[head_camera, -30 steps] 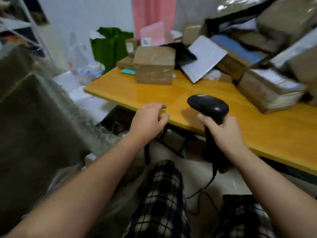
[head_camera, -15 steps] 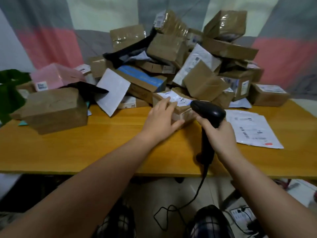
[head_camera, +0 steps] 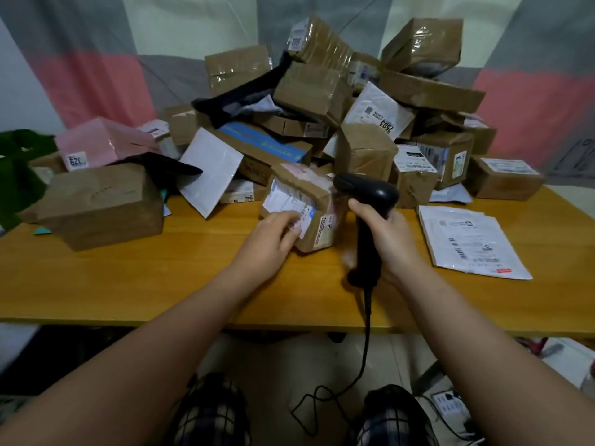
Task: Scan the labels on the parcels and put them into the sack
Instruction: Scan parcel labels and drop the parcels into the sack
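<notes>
1. Left hand (head_camera: 269,241): fingers curled on label face of small parcel (head_camera: 317,201), which sits tilted on table (head_camera: 128,284).
2. Right hand (head_camera: 391,239): wrapped tight round scanner (head_camera: 367,193) handle, scanner head just right of that parcel.
3. Parcel pile (head_camera: 322,101) behind both hands.

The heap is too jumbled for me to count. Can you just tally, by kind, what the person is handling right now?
Scanner: 1, in the right grip
Box: 1, in the left grip
Total: 2
</notes>
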`<state>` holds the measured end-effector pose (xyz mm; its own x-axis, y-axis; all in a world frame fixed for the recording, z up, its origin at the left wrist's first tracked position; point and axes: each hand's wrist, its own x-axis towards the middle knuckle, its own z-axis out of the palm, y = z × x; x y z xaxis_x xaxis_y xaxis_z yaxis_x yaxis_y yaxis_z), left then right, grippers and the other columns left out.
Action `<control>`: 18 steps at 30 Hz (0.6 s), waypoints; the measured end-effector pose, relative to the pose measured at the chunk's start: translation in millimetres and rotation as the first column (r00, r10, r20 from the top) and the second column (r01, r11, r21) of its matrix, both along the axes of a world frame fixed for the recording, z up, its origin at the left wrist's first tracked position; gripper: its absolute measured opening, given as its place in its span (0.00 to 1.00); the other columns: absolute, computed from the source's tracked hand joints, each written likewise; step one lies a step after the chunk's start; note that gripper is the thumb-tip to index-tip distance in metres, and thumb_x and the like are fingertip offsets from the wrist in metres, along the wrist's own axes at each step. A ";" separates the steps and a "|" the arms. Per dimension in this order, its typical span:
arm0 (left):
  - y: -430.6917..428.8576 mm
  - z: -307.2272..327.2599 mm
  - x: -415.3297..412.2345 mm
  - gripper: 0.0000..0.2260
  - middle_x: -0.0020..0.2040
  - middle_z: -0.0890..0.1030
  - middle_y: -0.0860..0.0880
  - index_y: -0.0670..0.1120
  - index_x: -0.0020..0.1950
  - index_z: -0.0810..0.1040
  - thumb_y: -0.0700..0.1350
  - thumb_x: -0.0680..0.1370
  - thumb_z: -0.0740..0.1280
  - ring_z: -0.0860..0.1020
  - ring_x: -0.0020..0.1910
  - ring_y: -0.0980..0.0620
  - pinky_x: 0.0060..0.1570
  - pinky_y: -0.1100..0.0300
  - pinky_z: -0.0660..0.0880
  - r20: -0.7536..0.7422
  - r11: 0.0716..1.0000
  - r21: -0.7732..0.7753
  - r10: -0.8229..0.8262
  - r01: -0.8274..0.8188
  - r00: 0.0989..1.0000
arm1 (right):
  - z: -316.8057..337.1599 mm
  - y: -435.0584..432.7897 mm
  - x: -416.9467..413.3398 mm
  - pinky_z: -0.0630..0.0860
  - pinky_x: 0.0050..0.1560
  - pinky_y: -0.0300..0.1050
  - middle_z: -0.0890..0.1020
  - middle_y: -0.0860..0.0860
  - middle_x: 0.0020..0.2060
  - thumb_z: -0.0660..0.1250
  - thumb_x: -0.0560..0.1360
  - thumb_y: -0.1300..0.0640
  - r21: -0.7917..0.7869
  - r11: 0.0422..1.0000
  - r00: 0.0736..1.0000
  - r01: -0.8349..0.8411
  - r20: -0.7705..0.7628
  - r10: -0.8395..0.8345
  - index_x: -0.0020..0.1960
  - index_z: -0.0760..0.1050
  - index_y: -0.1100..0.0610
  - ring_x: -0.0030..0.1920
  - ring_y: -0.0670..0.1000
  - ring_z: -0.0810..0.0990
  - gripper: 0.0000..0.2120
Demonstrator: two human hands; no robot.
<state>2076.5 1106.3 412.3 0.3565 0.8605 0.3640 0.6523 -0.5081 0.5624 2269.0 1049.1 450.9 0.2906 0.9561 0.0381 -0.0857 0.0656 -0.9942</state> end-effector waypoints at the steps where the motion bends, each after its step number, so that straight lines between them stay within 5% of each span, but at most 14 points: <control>1: 0.2 1.1 -1.2 0.19 0.66 0.71 0.48 0.48 0.70 0.68 0.48 0.80 0.63 0.71 0.64 0.50 0.58 0.61 0.66 0.000 0.999 0.009 0.032 -0.032 0.999 | 1.5 3.6 -5.8 0.76 0.42 0.42 0.84 0.38 0.34 0.73 0.72 0.49 -0.009 1.000 0.999 -0.026 -0.025 0.026 0.51 0.78 0.49 0.40 0.42 0.83 0.09; 4: 8.6 14.6 -4.4 0.35 0.73 0.58 0.47 0.54 0.75 0.57 0.52 0.73 0.72 0.59 0.71 0.46 0.67 0.52 0.61 -0.132 0.976 0.138 0.188 -0.170 0.973 | 0.9 10.2 -18.8 0.78 0.40 0.38 0.86 0.43 0.40 0.73 0.73 0.51 -0.032 0.997 0.993 -0.066 -0.099 0.062 0.52 0.79 0.50 0.42 0.44 0.85 0.09; 6: 19.0 28.0 -5.9 0.41 0.77 0.50 0.47 0.58 0.77 0.52 0.57 0.71 0.73 0.50 0.76 0.44 0.73 0.46 0.50 -0.290 0.975 0.188 0.169 -0.117 0.942 | -0.4 11.7 -22.6 0.80 0.43 0.41 0.86 0.48 0.44 0.72 0.73 0.51 -0.034 0.996 0.986 -0.080 -0.148 0.075 0.55 0.79 0.52 0.46 0.48 0.85 0.13; 9: 34.5 41.2 -6.5 0.37 0.79 0.45 0.46 0.57 0.73 0.62 0.62 0.68 0.72 0.41 0.77 0.43 0.72 0.44 0.37 -0.474 0.975 0.219 0.078 0.031 0.877 | 0.6 8.7 -25.8 0.79 0.35 0.37 0.87 0.48 0.41 0.72 0.74 0.51 -0.013 0.993 0.977 -0.115 -0.183 0.111 0.55 0.79 0.55 0.42 0.47 0.86 0.13; 11: 37.2 48.1 -6.9 0.32 0.78 0.55 0.45 0.53 0.62 0.68 0.65 0.64 0.72 0.46 0.77 0.42 0.71 0.41 0.38 -0.463 0.977 0.194 0.007 0.093 0.886 | 1.9 6.0 -26.1 0.78 0.32 0.37 0.86 0.49 0.38 0.71 0.74 0.52 -0.012 0.991 0.973 -0.136 -0.192 0.132 0.54 0.79 0.56 0.38 0.48 0.85 0.12; 14: 31.8 55.6 -10.2 0.32 0.56 0.72 0.50 0.52 0.51 0.63 0.72 0.60 0.68 0.69 0.64 0.44 0.66 0.47 0.59 -0.485 0.976 0.153 -0.061 0.154 0.873 | 3.0 2.2 -28.1 0.79 0.36 0.40 0.87 0.52 0.42 0.71 0.74 0.52 -0.025 0.984 0.970 -0.177 -0.171 0.170 0.53 0.80 0.55 0.43 0.52 0.86 0.10; 16: 27.6 59.4 -17.3 0.36 0.54 0.73 0.51 0.52 0.57 0.63 0.75 0.61 0.64 0.71 0.59 0.47 0.59 0.49 0.63 -0.512 0.980 0.149 -0.039 0.133 0.858 | 2.6 -1.4 -31.1 0.80 0.39 0.41 0.87 0.52 0.44 0.71 0.74 0.51 -0.033 0.983 0.976 -0.182 -0.127 0.176 0.54 0.80 0.54 0.45 0.51 0.86 0.11; 18: 24.5 61.4 -29.0 0.40 0.65 0.72 0.47 0.52 0.71 0.59 0.73 0.66 0.63 0.68 0.65 0.44 0.63 0.47 0.60 -0.553 0.987 0.111 -0.036 0.117 0.833 | 0.9 -5.1 -34.5 0.79 0.37 0.38 0.87 0.48 0.41 0.71 0.74 0.50 -0.036 0.986 0.983 -0.165 -0.086 0.162 0.52 0.80 0.51 0.42 0.47 0.85 0.09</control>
